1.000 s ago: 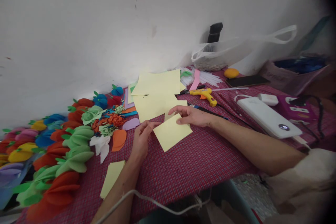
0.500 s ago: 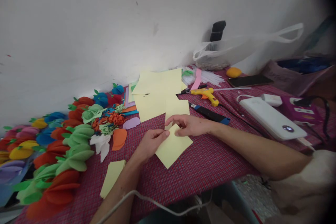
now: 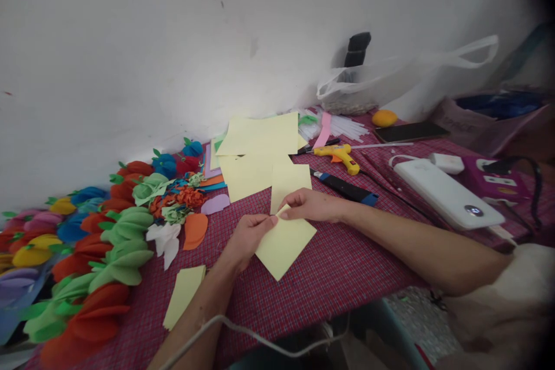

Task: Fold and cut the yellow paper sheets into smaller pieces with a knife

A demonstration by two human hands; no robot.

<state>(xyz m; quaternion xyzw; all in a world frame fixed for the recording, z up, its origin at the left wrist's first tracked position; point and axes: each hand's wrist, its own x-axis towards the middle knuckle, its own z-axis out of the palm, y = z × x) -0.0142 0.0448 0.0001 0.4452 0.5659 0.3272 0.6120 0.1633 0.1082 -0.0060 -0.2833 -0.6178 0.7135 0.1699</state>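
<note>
A pale yellow sheet of paper (image 3: 286, 245) is held over the checked tablecloth, one corner pointing toward me. My left hand (image 3: 251, 234) pinches its upper left edge between thumb and fingers. At its top corner my right hand (image 3: 306, 205) has thumb and fingertips closed on the paper, close to the left fingertips. Just behind the right hand lies another yellow sheet (image 3: 290, 179), partly covered by it. Larger yellow sheets (image 3: 255, 136) are farther back. By my left forearm rests a small stack of yellow paper pieces (image 3: 184, 295).
Colourful paper fruit shapes (image 3: 125, 243) crowd the left side. To the right are a utility knife (image 3: 344, 186), a yellow glue gun (image 3: 340, 156), a white power bank (image 3: 446, 193), a phone (image 3: 411, 132) and a purple power strip (image 3: 494, 179). A white cable (image 3: 260, 344) crosses in front.
My right hand's fingers have drawn in, from spread over the sheet to pinching its top corner beside the left fingertips. The left hand keeps its hold.
</note>
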